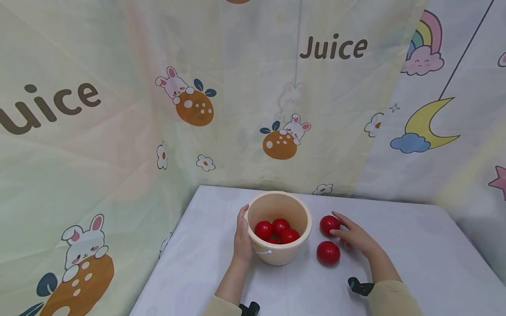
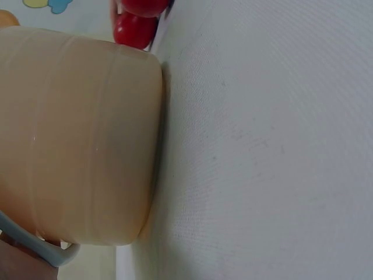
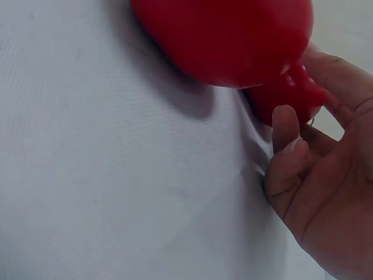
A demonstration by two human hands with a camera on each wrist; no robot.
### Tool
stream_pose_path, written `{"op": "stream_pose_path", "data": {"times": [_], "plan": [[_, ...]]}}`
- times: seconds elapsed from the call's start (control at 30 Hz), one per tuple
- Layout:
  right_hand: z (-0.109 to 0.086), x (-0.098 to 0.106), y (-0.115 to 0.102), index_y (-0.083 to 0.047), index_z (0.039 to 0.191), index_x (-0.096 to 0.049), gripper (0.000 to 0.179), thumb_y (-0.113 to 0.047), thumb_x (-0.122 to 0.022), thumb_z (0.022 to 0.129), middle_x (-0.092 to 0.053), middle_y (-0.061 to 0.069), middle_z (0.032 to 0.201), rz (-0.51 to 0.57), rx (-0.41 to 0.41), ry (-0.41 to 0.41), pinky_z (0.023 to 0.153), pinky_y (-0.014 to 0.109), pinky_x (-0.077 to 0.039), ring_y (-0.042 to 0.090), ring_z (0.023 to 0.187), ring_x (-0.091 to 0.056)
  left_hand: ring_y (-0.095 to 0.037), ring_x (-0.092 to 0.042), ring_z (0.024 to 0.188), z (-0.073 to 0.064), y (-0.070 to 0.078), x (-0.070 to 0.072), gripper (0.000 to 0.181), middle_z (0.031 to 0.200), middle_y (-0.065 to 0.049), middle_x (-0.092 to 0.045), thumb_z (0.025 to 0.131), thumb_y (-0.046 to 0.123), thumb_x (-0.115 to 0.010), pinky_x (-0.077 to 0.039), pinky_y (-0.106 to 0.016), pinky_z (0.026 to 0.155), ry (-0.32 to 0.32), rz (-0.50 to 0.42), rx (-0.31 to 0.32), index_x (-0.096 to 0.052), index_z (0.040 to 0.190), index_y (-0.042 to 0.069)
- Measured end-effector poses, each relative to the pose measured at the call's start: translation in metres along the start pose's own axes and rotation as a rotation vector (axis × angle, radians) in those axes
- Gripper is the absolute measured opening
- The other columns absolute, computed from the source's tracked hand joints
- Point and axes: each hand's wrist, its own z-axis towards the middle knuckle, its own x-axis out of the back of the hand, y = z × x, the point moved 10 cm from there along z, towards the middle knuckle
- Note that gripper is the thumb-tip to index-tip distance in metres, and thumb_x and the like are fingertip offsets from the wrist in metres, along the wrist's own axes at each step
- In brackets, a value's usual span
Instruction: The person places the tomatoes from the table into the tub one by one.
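A cream bucket [image 1: 276, 254] stands on the table, holding several glossy, round, red tomato-like fruits [image 1: 281, 227]. My left hand [image 1: 242, 241] holds the bucket's left side, with fingertips up at the rim. In the left wrist view the bucket wall [image 2: 81, 134] fills the left, its grey handle [image 2: 41, 242] near the fingers. To the right of the bucket, the farther red fruit [image 1: 329, 225] lies between the thumb and fingers of my right hand [image 1: 357, 240]. A nearer red fruit [image 1: 328, 253] sits just in front of it, larger in the right wrist view [image 3: 233, 35].
A white cloth covers the table [image 1: 427, 254]. Behind it and on the left hangs a printed curtain [image 1: 245, 87] with rabbits and fruit. Dark straps [image 1: 360, 286] circle both wrists at the sleeve ends.
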Motion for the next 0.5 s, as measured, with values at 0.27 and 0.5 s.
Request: {"op": "stream_pose_path", "data": {"times": [0.27,0.5], "plan": [[0.0021,-0.002,0.0054,-0.042,0.142,-0.021,0.085,-0.052,-0.069,0.072,-0.024,0.016,0.148,0.022,-0.015,0.014,0.062,0.029,-0.05,0.023,0.077,-0.054,-0.01,-0.033,0.132,-0.0009,0.0001,0.0007,0.043,0.139,0.022,-0.036,0.098,0.045,-0.026,-0.038,-0.053,0.102,0.001,-0.001,0.001,-0.026,0.14,0.04],[0.0046,-0.0009,0.0081,-0.042,0.142,-0.023,0.081,-0.052,-0.067,0.075,-0.025,0.014,0.148,0.004,0.004,0.023,0.063,0.028,-0.049,0.023,0.076,-0.054,-0.01,-0.032,0.133,0.0005,0.0024,0.0008,0.044,0.141,0.02,-0.036,0.097,0.048,-0.02,-0.033,-0.053,0.105,-0.003,-0.002,-0.045,-0.027,0.14,0.041]]}}
